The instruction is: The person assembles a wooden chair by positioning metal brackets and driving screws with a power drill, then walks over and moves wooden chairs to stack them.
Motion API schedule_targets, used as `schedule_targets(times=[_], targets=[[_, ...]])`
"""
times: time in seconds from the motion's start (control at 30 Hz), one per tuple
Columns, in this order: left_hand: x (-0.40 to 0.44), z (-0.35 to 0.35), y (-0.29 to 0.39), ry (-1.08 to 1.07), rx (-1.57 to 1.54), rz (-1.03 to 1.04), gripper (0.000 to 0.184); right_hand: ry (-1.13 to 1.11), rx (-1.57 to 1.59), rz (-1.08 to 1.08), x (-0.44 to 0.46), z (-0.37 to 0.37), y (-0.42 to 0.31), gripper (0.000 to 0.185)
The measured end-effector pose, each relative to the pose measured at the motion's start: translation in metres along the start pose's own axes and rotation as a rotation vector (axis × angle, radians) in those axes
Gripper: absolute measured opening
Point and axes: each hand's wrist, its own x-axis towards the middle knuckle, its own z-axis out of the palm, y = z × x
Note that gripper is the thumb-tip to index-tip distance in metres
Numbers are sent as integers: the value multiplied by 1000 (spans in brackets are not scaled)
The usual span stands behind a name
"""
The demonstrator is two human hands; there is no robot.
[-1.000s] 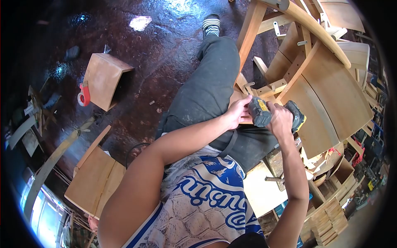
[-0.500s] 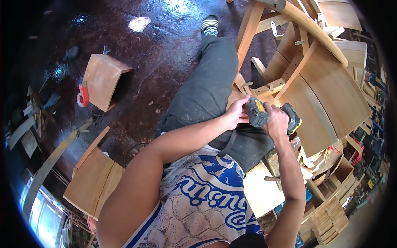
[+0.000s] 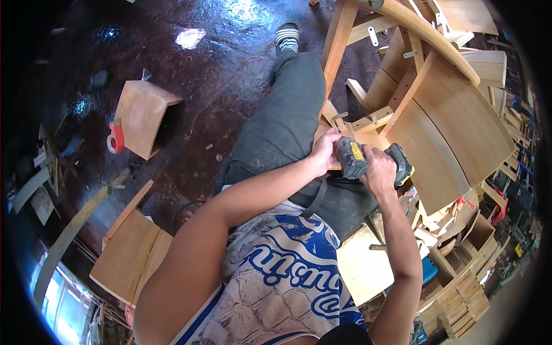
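My right hand [image 3: 379, 171] is wrapped around the grip of a yellow-and-black cordless drill [image 3: 352, 157], whose battery shows at the right. The drill's nose points away from me toward the wooden frame of an overturned chair [image 3: 443, 138]. Beside the nose, my left hand [image 3: 325, 153] has its thumb and fingers curled together; whatever they pinch is too small or hidden to name. Just beyond the fingertips lies a wooden corner block [image 3: 374, 121] with holes and a small metal plate [image 3: 340, 116]. The chair leans against my lap.
A bent plywood piece [image 3: 141, 118] with a red tape dispenser [image 3: 116, 138] stands on the dark floor [image 3: 201, 86] at left. Another wooden seat [image 3: 129, 253] is at lower left. Wood offcuts and stacked blocks [image 3: 463, 302] crowd the right side.
The whole view has shifted slightly. The drill and my right hand sit a little further left and lower, and the left hand stays by the drill's nose.
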Motion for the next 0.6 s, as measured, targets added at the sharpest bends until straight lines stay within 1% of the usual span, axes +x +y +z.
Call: schedule_targets(times=[0.03, 0.1, 0.13, 0.23, 0.3, 0.4, 0.43, 0.6], targets=[[7, 0, 0, -3, 3, -1, 45, 9, -7, -8, 0, 1, 0, 56], [23, 1, -3, -3, -19, 71, 51, 12, -11, -8, -3, 2, -1, 56], [38, -3, -7, -3, -50, 66, 53, 9, 3, -2, -2, 2, -1, 56], [46, -2, -10, 17, -44, 92, 57, 2, 30, 33, -2, 1, 0, 57], [45, -2, -11, 5, -71, 121, 61, -1, 18, -6, -5, 1, 2, 58], [40, 0, -7, 7, -12, 122, 60, -7, 20, 8, -7, 6, 4, 58], [40, -1, -5, -24, 13, 128, 59, -6, 19, 2, -8, 8, 5, 57], [41, -3, -7, 1, 14, 133, 60, 53, 76, -17, -11, 16, 10, 55]])
